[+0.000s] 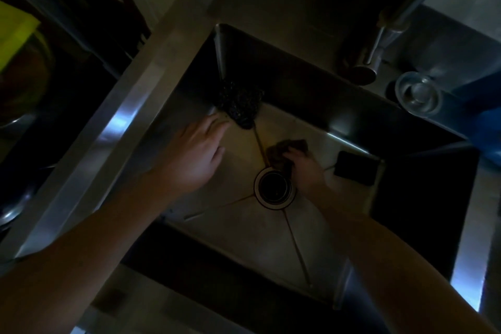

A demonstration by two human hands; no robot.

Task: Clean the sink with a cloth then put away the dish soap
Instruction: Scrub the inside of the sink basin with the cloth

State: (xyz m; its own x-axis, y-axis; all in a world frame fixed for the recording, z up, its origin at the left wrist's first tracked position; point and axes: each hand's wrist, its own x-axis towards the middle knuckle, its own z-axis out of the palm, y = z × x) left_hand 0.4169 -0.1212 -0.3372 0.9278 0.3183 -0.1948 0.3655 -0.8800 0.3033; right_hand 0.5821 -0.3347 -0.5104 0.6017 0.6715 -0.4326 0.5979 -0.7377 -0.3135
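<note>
Steel sink: deep square basin in dim light; both arms reach down into it.
Right grip: fingers curled on the cloth, which it presses on the basin floor.
Cloth: dark brown and crumpled, under and just ahead of the right grip's fingers; it lies on the floor just beside the drain.
Drain: round dark hole with a bright ring, just left of the right grip, between the two arms.
Left grip: wide, fingers straight and a little spread, holding nothing; if it touches the floor, I cannot tell.
Scourer: dark mesh lump in the far left corner of the basin, just ahead of the left grip's fingertips; touching or apart, I cannot tell.
Dark slab: flat, black, rounded corners, on the floor just right of the right grip; too dim to name.
Tap: steel, beyond the right grip, over the far wall.
Round glass thing: on the counter, right of the tap, well apart from both grips.
Blue thing: at the right edge, far right of the right grip; too dim to name.
</note>
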